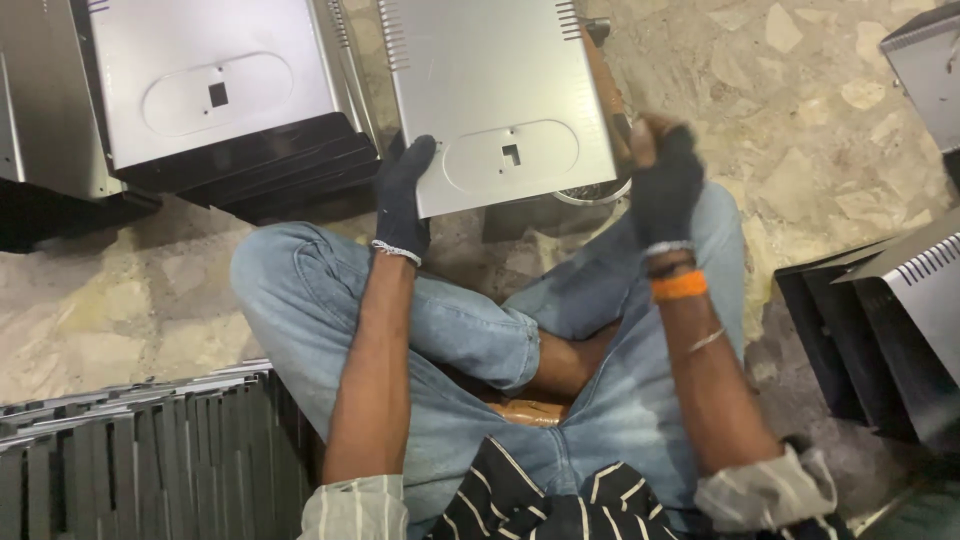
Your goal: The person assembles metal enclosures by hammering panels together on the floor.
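Note:
I sit cross-legged on a stone floor in blue jeans. My left hand [404, 195], in a dark glove, grips the near left corner of a grey sheet-metal panel [495, 95] with vent slots and an oval embossed area around a small square hole. My right hand [665, 180], also gloved, is raised beside the panel's right edge with fingers curled; it is blurred, and what it holds, if anything, is unclear. An orange band sits on that wrist.
A stack of similar metal panels [215, 90] lies at the upper left. More panels stand on edge at the lower left [140, 460] and lean at the right [890, 320]. A small round metal bowl [590, 192] peeks out beneath the held panel.

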